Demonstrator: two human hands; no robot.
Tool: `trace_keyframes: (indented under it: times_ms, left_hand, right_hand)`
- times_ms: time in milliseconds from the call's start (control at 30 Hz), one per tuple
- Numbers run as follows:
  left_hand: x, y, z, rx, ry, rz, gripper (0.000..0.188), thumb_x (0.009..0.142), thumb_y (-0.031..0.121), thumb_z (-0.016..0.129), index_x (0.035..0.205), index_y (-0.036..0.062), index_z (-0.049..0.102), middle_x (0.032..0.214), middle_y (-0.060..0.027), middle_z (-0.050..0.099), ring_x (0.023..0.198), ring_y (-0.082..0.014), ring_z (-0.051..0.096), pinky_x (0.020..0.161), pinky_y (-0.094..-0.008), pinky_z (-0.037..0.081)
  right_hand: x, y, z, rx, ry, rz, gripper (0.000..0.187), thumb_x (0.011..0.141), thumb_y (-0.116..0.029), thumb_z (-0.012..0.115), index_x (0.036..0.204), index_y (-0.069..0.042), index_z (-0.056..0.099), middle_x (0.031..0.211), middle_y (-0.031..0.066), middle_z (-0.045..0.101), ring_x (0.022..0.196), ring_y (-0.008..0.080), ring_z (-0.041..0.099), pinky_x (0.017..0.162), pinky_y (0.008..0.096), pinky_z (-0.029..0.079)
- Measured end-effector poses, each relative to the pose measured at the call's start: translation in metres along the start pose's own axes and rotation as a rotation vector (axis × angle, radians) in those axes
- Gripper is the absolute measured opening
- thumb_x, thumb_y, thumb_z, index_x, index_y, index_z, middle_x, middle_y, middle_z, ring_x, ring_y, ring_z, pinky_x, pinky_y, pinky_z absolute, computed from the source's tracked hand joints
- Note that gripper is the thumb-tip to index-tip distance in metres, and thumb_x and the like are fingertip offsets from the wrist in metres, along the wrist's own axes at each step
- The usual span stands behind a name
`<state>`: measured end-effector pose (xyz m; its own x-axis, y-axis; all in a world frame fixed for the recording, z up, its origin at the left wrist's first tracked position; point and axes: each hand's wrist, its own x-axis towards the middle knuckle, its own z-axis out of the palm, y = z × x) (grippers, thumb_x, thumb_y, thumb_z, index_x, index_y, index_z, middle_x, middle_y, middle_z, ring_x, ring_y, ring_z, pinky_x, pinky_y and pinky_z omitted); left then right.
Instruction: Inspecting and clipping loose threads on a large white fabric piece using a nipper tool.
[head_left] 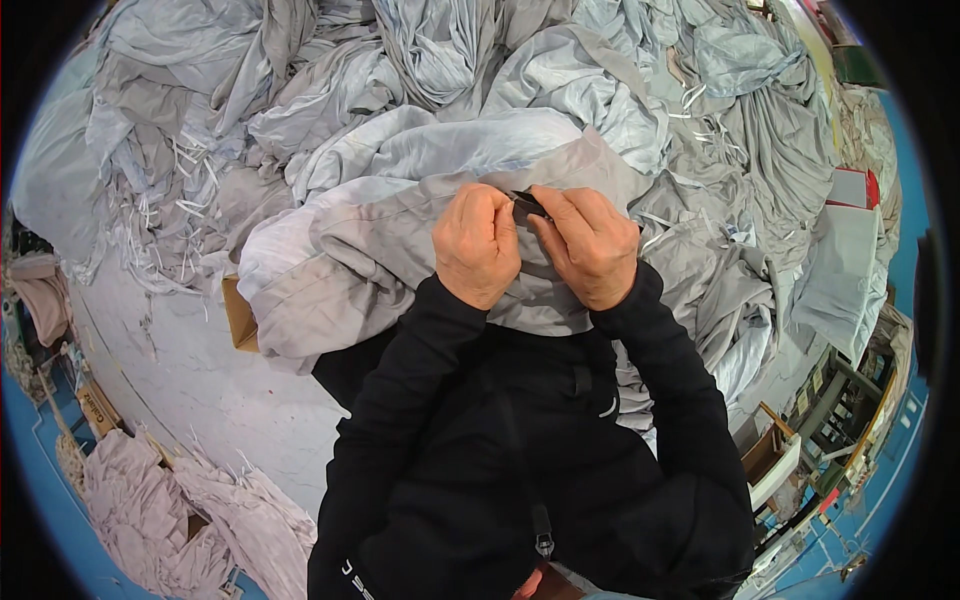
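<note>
Grey sheet point(400, 260) where exactly?
— Bunched on the white table point(190, 370), in front of the fabric heap point(450, 70). Left hand point(476, 243) and right hand point(590, 245) both pinch its edge, fingers curled tight around a small dark bit point(527, 204).

Small dark object point(527, 204): is being mostly covered by the fingers of the left hand point(476, 243) and right hand point(590, 246); its kind cannot be told.
Tabletop point(190, 370): is being largely buried under the grey fabric pile point(400, 150).
Cardboard piece point(240, 315): is being half hidden by cloth.
</note>
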<state>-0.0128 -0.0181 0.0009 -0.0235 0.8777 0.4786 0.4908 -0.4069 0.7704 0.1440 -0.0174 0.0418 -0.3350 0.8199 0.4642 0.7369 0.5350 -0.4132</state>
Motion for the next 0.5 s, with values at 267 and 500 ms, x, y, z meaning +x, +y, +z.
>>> trace_keyframes:
  times_ms: [267,500]
  left_hand:
    - [0.000,-0.001,0.001,-0.011,0.012,0.016,0.012,0.081,-0.005,0.062,0.086,0.0016,0.053,0.080,-0.0129,0.057,0.070,-0.0334,0.058,0.061,-0.0399,0.048]
    - [-0.003,0.005,-0.044,-0.024,0.072,-0.116,0.009,0.085,-0.007,0.060,0.090,0.0007,0.063,0.087,-0.0133,0.065,0.076,-0.0288,0.063,0.069,-0.0329,0.051]
  right_hand:
    - [-0.001,0.000,0.005,0.009,0.020,0.005,0.036,0.073,-0.002,0.080,0.108,-0.005,0.070,0.085,0.0071,0.064,0.070,0.0249,0.064,0.059,0.0338,0.052]
    - [-0.004,0.002,-0.003,0.282,0.059,0.218,0.028,0.082,-0.001,0.076,0.109,-0.001,0.070,0.084,0.0096,0.063,0.066,0.0201,0.061,0.059,0.0278,0.049]
